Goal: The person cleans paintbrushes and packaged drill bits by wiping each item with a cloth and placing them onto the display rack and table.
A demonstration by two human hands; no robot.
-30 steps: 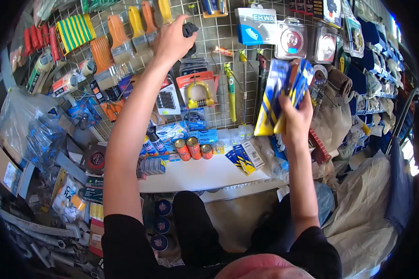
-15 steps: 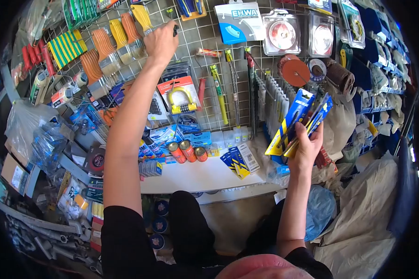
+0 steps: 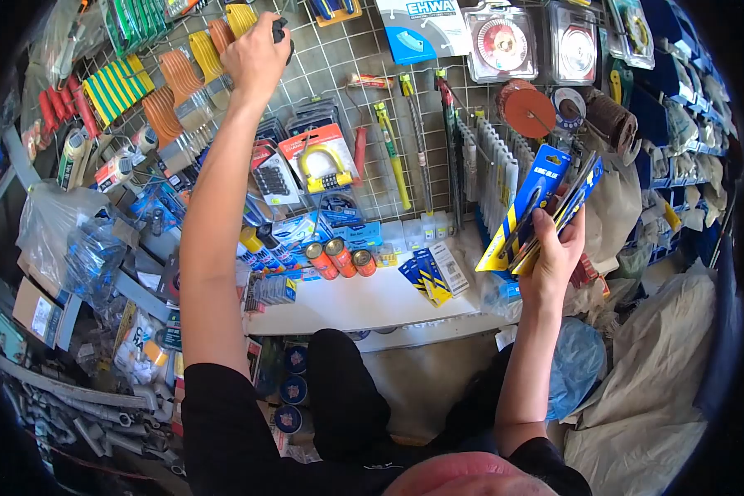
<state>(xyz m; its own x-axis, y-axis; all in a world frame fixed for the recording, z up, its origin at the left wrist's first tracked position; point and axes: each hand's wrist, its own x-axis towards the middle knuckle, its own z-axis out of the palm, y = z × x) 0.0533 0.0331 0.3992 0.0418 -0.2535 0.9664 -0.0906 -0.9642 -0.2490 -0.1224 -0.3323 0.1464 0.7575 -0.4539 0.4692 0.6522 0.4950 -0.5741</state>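
The wire grid (image 3: 332, 62) is standing behind the desk's (image 3: 347, 302) back edge, my left forearm (image 3: 215, 248) blocking part of both. Above, the EHWA pack (image 3: 426, 35) is being cut off. My right grip (image 3: 559, 252) is clasping several blue-and-yellow packs (image 3: 524, 207) near the desk's right end, fingers hiding their lower parts; I'm not managing to count them. Along the back edge, three orange cans (image 3: 340, 261) are standing. Beside hanging brushes (image 3: 180, 76), my left grip (image 3: 255, 59) is folding tightly around a small black object (image 3: 281, 31), mostly hidden.

White shelf (image 3: 347, 302) — orange cans (image 3: 341, 261), packets (image 3: 431, 283)
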